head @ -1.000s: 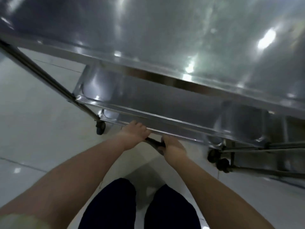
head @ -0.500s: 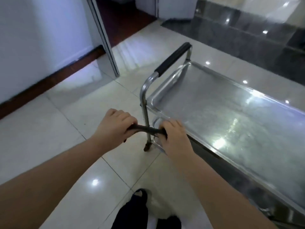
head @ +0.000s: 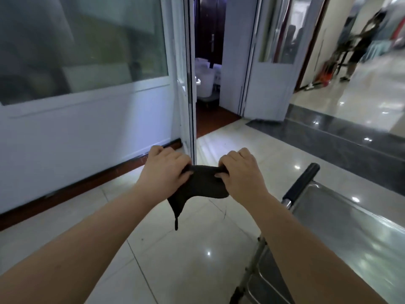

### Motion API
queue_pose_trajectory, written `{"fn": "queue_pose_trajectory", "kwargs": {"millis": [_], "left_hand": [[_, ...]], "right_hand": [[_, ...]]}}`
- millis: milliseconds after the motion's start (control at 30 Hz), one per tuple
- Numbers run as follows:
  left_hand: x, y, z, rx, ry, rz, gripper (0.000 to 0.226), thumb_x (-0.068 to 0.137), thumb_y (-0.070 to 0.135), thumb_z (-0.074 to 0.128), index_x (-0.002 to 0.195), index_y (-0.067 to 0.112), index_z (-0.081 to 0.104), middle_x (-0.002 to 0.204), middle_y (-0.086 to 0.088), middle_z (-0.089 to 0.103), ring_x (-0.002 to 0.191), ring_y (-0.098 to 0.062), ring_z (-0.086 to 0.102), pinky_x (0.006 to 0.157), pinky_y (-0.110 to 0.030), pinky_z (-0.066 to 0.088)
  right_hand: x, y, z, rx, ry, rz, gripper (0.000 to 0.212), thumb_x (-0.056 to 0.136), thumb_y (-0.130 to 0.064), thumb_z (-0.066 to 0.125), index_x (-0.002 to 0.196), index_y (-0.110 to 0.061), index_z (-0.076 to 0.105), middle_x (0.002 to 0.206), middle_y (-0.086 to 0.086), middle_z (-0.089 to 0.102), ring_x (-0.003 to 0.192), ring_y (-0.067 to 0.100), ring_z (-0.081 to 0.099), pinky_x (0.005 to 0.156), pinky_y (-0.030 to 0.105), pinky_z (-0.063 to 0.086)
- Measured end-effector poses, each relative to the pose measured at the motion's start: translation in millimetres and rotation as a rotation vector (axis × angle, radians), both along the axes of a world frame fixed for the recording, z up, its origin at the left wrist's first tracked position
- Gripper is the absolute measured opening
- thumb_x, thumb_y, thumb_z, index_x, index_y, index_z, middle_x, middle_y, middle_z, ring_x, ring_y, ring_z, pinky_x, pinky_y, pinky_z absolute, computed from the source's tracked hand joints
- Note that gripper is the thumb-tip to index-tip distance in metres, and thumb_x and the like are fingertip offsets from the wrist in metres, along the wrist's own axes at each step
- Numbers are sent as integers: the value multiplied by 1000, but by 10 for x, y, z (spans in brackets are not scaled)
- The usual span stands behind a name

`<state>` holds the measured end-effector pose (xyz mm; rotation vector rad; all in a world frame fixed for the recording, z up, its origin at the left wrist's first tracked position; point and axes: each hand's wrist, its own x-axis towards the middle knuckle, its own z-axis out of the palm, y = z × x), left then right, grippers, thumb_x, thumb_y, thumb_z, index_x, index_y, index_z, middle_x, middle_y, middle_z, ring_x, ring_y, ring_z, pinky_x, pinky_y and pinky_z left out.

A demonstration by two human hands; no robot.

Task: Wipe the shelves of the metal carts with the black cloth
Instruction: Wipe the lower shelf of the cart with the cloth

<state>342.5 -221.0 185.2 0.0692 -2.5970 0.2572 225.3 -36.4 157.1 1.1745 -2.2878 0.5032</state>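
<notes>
We hold the black cloth (head: 198, 185) stretched between left hand (head: 163, 171) and right hand (head: 240, 172), fingers curled pinching its top edge. The metal cart (head: 341, 227) shelf lies at four o'clock, its long axis running toward five; our right hand is nearer.

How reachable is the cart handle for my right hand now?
Probably yes: the handle sits right of the right hand with nothing between, though that hand and the left hand both grip the cloth, so it must let go first.
</notes>
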Motion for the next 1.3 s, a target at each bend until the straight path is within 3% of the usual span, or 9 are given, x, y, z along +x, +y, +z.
{"fn": "queue_pose_trajectory", "kwargs": {"millis": [200, 433, 567, 633, 800, 1000, 1100, 1200, 1300], "left_hand": [[-888, -787, -89, -43, -46, -4, 15, 84, 35, 69, 82, 20, 65, 77, 2, 63, 78, -23, 60, 85, -42, 34], [-2255, -1260, -215, -116, -128, -17, 21, 79, 33, 77, 76, 16, 65, 71, -1, 62, 70, -24, 59, 79, -43, 43], [-3079, -1373, -127, -138, -178, -1, 27, 101, 42, 44, 110, 22, 59, 105, 3, 63, 103, -20, 55, 99, -39, 31], [-3500, -1412, -78, -95, -179, 9, 29, 103, 43, 38, 116, 24, 56, 111, 5, 61, 109, -18, 52, 102, -38, 28], [-4669, -1512, -169, -3, -93, -101, 17, 91, 38, 64, 93, 22, 66, 87, 5, 66, 85, -20, 59, 86, -38, 36], [-6317, -1438, -409, 28, -67, -306, 18, 75, 32, 82, 75, 23, 66, 67, 8, 61, 64, -18, 58, 71, -34, 37], [-7329, -1255, -385, 62, -48, -452, 18, 75, 32, 82, 77, 24, 66, 70, 8, 62, 68, -18, 59, 73, -34, 37], [-8374, -956, -320, 103, -75, -581, 12, 87, 38, 68, 87, 27, 65, 81, 9, 63, 81, -18, 59, 81, -36, 36], [-9254, -477, -243, 104, -35, -712, 14, 81, 36, 74, 81, 24, 64, 75, 6, 63, 74, -22, 59, 76, -38, 33]], "right_hand": [[-773, -773, -61, 118, 65, -74, 23, 78, -29, 76, 74, -17, 57, 68, -3, 53, 75, 21, 43, 70, 32, 27], [-2105, -1208, -188, 153, 33, -93, 22, 79, -31, 76, 75, -16, 59, 69, -3, 54, 76, 20, 44, 67, 33, 34], [-2957, -1368, -131, 128, -5, -91, 18, 84, -30, 72, 80, -17, 61, 75, -3, 57, 80, 20, 44, 71, 34, 37], [-3338, -1413, -82, 131, -9, -104, 17, 87, -31, 69, 83, -17, 61, 78, -2, 58, 82, 20, 44, 74, 34, 37], [-4314, -1374, -84, 136, -35, -154, 17, 88, -33, 68, 87, -17, 62, 82, -3, 59, 87, 20, 45, 77, 36, 39], [-5654, -1118, -272, 213, -44, -268, 26, 76, -36, 78, 76, -18, 60, 70, -5, 57, 74, 20, 48, 65, 35, 45], [-6410, -867, -211, 211, -41, -379, 21, 81, -36, 74, 83, -19, 63, 78, -4, 61, 80, 20, 50, 72, 35, 45], [-7106, -560, -62, 152, -77, -526, 21, 78, -31, 78, 84, -17, 64, 80, -2, 63, 83, 22, 51, 74, 36, 44], [-7663, -147, 17, 82, -103, -696, 19, 80, -29, 76, 83, -16, 63, 81, -2, 62, 83, 20, 45, 74, 34, 37]]}}
